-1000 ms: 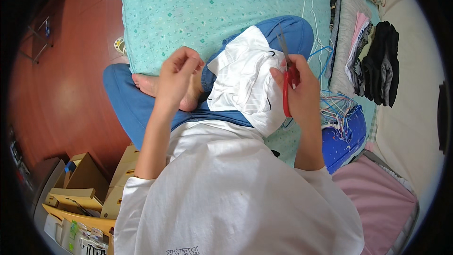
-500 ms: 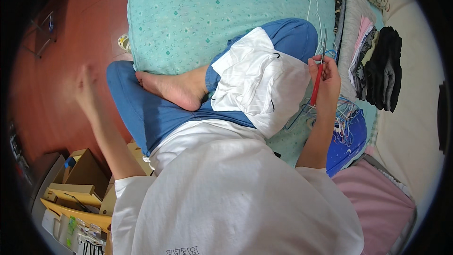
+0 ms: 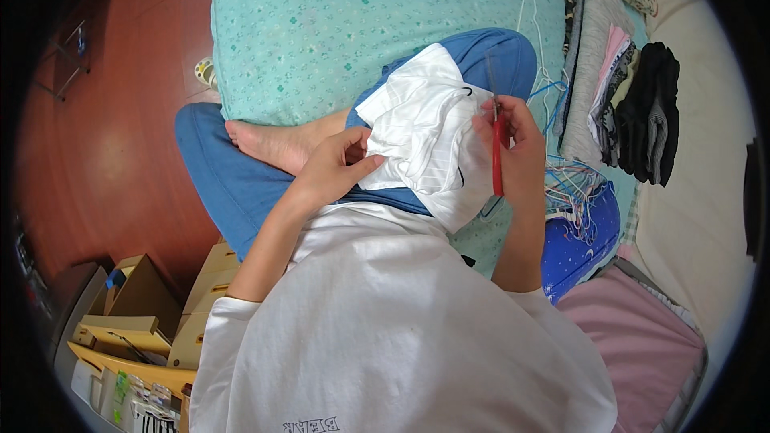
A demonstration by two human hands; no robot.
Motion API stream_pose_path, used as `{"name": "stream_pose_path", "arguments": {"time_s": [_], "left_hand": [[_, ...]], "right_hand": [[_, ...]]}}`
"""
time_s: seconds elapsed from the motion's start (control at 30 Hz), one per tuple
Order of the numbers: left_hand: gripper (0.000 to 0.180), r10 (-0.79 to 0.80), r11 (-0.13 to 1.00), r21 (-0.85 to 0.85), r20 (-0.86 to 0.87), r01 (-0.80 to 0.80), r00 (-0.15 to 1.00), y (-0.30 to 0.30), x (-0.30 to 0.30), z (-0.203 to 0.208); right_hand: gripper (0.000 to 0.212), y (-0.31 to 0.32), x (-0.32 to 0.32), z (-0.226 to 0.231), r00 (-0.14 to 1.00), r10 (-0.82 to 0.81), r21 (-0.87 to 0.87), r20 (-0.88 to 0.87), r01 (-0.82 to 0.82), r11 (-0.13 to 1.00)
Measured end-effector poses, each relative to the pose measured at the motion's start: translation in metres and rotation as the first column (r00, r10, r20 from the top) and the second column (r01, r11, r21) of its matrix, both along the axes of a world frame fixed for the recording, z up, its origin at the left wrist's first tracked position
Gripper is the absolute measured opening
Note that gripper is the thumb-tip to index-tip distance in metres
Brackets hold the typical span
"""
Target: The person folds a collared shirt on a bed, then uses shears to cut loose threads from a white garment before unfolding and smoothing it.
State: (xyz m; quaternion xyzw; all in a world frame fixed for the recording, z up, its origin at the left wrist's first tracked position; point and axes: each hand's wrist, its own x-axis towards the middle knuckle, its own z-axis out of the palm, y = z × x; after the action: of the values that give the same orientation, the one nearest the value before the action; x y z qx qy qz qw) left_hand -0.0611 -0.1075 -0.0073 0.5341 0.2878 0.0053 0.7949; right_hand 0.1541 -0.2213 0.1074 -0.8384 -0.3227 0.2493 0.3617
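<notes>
A crumpled white garment (image 3: 425, 132) with small dark marks lies over my raised right knee and lap. My left hand (image 3: 330, 167) is at its left edge, thumb on top and fingers curled at the border, closed on the cloth. In my right hand (image 3: 520, 140) is a pair of scissors (image 3: 497, 160) with red handles and metal blades. The blades point away from me, above the blue trouser leg. The right thumb and fingertips are close to the garment's right side; whether they touch it I cannot tell.
Folded clothes (image 3: 597, 72) and dark socks (image 3: 646, 112) lie in a row at the right. Tangled hangers (image 3: 573, 192) rest over a blue item (image 3: 585, 240). I sit cross-legged on a mint-green bed (image 3: 305, 32). Boxes (image 3: 144, 293) stand at lower left by the red floor (image 3: 120, 168).
My left hand has come in from the far left, over the floor, to the garment's left edge. My right hand with the scissors has moved left, closer to the cloth.
</notes>
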Motion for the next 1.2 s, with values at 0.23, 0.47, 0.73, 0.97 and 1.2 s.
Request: {"name": "stream_pose_path", "arguments": {"time_s": [0.23,0.47,0.73,0.97,1.2], "left_hand": [[0.031,-0.013,0.981,-0.188,0.149,0.041,0.989,-0.017,0.001,0.04],[0.058,-0.095,0.994,0.088,0.334,0.069,0.938,-0.029,0.014,0.076],[0.06,-0.218,0.974,0.115,0.278,0.193,0.935,-0.025,0.012,0.088],[0.033,-0.215,0.968,0.174,0.212,0.179,0.953,-0.024,0.009,0.071],[0.015,0.048,0.965,0.257,0.059,-0.061,0.997,-0.028,0.008,0.015]], "right_hand": [[0.048,0.001,-0.03,0.01,0.991,0.102,-0.033,-0.09,-0.105,0.994],[0.047,-0.007,-0.022,0.006,0.978,0.128,-0.084,-0.164,-0.143,0.986],[0.027,-0.017,0.017,-0.002,0.845,-0.243,0.117,-0.477,0.335,0.935],[0.025,-0.031,0.048,-0.008,0.751,-0.322,0.269,-0.577,0.546,0.793],[0.026,-0.043,0.063,-0.015,0.673,-0.383,0.217,-0.633,0.629,0.746]]}}
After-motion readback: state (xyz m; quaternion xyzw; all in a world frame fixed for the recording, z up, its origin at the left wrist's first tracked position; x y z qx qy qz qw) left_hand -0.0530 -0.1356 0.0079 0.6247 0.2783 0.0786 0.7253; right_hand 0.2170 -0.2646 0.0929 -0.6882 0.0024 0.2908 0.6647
